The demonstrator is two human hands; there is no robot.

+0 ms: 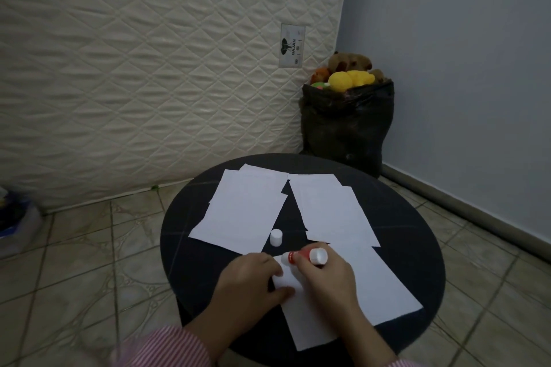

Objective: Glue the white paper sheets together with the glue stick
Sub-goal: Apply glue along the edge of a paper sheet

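Note:
A round black table (417,247) carries white paper sheets. One sheet (372,286) lies nearest me, and my left hand (253,280) presses flat on its left edge. My right hand (325,277) grips a red and white glue stick (304,256), tilted with its tip down on that sheet's upper left corner. The stick's white cap (276,237) stands upright just beyond, on the edge of a left pile of sheets (244,211). A second pile (331,211) lies at the right back.
A quilted mattress (149,68) leans against the wall behind the table. A black bag (346,128) full of soft toys stands in the corner. Tiled floor surrounds the table, and a bundle (15,220) lies at the far left.

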